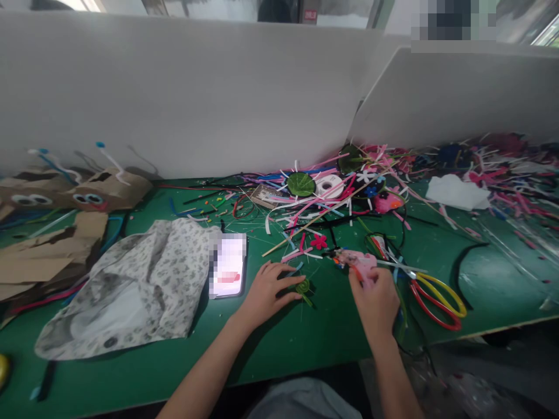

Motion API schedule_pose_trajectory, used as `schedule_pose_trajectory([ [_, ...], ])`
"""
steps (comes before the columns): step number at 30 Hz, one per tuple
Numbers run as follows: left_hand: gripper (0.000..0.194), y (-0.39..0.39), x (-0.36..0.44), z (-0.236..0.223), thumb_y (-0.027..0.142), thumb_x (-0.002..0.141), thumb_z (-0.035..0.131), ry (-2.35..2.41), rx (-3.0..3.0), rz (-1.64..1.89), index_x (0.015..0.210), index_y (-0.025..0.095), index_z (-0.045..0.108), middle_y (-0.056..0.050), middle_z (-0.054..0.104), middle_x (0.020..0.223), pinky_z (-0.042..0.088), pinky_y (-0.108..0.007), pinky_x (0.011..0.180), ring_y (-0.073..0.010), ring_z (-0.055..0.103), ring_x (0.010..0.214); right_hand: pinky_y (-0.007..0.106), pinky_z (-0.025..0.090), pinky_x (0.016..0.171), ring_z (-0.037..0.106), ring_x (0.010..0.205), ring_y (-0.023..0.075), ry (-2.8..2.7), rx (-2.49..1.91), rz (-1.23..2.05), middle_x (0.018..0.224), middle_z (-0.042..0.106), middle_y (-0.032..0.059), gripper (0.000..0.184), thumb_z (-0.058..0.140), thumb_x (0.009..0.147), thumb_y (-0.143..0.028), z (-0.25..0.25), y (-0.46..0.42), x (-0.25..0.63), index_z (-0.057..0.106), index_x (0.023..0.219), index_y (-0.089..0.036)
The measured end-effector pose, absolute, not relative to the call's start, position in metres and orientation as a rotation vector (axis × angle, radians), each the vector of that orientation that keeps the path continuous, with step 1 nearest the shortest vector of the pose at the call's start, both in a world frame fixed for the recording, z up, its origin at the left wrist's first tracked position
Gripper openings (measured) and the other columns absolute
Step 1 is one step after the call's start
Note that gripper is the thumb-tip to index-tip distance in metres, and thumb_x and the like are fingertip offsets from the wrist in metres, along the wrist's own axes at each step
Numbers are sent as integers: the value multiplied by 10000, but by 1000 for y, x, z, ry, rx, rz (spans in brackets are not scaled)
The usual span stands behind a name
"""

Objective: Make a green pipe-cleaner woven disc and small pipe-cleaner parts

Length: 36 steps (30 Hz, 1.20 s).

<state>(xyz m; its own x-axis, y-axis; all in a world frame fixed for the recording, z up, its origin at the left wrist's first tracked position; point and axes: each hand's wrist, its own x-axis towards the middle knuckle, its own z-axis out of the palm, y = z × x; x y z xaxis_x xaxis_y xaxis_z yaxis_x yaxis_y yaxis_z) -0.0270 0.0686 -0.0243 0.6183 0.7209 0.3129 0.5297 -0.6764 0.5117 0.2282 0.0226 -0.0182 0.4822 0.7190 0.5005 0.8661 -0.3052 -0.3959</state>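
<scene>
My left hand rests on the green table, fingers closed in a pinch on a small green coiled piece. My right hand is wrapped round the handle of a pink glue gun, whose nozzle points left toward the green piece. Yellow-and-red handled scissors lie just right of my right hand. A phone with a lit screen lies just left of my left hand.
A heap of coloured strips, a green leaf disc and a tape roll fills the table's back. A patterned cloth and cardboard pieces lie left. White partition boards stand behind.
</scene>
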Motion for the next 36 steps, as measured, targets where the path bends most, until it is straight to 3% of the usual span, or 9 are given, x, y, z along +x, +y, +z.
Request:
schedule_pose_trajectory([
  [5, 361, 68, -27, -21, 461, 882, 600, 1014, 2463, 689, 1227, 358, 624, -52, 609, 1244, 385, -483, 1010, -252, 535, 1168, 294, 438, 702, 563, 820, 200, -1321, -1796, -339, 839, 543, 40, 312, 593, 825, -458, -15, 1, 225, 372, 775, -243],
  [12, 386, 66, -31, -14, 434, 911, 567, 1008, 2456, 555, 1294, 394, 561, -31, 564, 1323, 288, -541, 1092, -258, 487, 1240, 272, 454, 679, 565, 785, 175, -1464, -1596, -357, 804, 532, 19, 294, 697, 797, -276, -27, -27, 208, 408, 762, -231],
  [20, 430, 63, -34, -7, 271, 956, 456, 959, 2428, 471, 1368, 387, 482, -27, 509, 1385, 205, -556, 1137, -247, 421, 1307, 272, 466, 657, 562, 749, 167, -1467, -1626, -349, 760, 505, 5, 278, 695, 802, -243, -33, -36, 198, 421, 759, -227],
  [36, 366, 65, -30, -12, 371, 954, 508, 987, 2450, 539, 1319, 367, 535, -30, 562, 1324, 278, -503, 1113, -232, 473, 1260, 269, 472, 649, 579, 738, 166, -1490, -1610, -397, 733, 510, -2, 266, 686, 814, -246, -38, -39, 195, 429, 745, -233],
])
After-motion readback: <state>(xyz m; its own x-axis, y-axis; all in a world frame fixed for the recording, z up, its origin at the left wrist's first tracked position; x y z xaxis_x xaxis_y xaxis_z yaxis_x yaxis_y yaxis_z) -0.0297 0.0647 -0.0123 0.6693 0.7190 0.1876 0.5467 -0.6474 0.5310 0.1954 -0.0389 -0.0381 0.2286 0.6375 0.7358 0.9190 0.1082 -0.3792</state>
